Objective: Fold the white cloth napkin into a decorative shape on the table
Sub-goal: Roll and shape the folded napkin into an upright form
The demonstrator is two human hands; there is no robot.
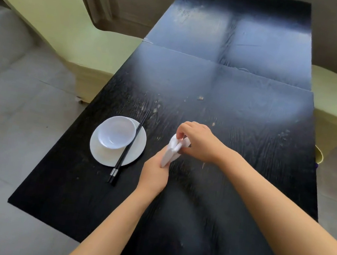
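Observation:
The white cloth napkin (172,151) is folded small and narrow, and it is held up just above the black table (243,108). My left hand (153,173) grips its lower end from below. My right hand (198,142) pinches the upper end, where two white flaps stick out between the fingers. Part of the napkin is hidden inside both hands.
Left of the hands a white bowl (116,132) sits on a white plate (136,155), with black chopsticks (128,149) laid across the plate's right rim. Pale green covered chairs (68,30) stand at both long sides of the table. Grey floor lies to the left.

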